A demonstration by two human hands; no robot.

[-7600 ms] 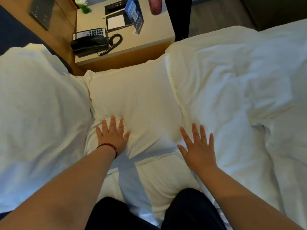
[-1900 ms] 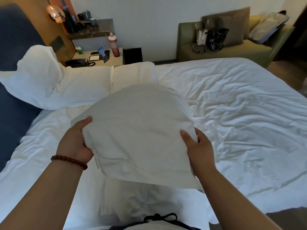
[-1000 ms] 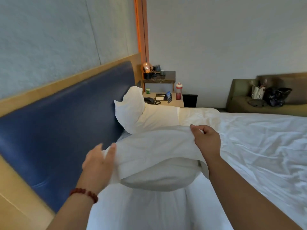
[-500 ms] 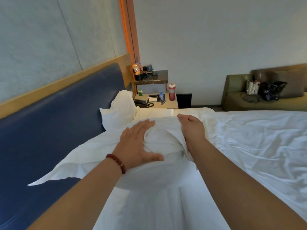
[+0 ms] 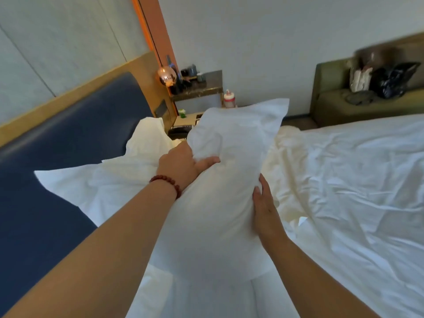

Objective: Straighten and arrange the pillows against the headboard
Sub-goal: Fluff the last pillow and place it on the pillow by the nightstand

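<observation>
A white pillow point(image 5: 229, 161) stands on end in the middle of the view, raised off the bed between both hands. My left hand point(image 5: 183, 166) grips its left side, thumb dug into the fabric. My right hand point(image 5: 263, 205) holds its right edge lower down, fingers wrapped round the back. A second white pillow point(image 5: 146, 138) leans on the blue padded headboard point(image 5: 75, 134) further along. A loose white pillowcase flap point(image 5: 75, 187) lies against the headboard by my left forearm.
White rumpled duvet point(image 5: 344, 191) covers the bed to the right. Beyond the pillows is a nightstand point(image 5: 185, 118) with a black phone and a red bottle point(image 5: 229, 99). An olive sofa point(image 5: 339, 104) with bags stands at the far right wall.
The pillow lay low under my flat left hand half a second ago. Now both hands have turned it up on end and lifted it, the left hand gripping its side.
</observation>
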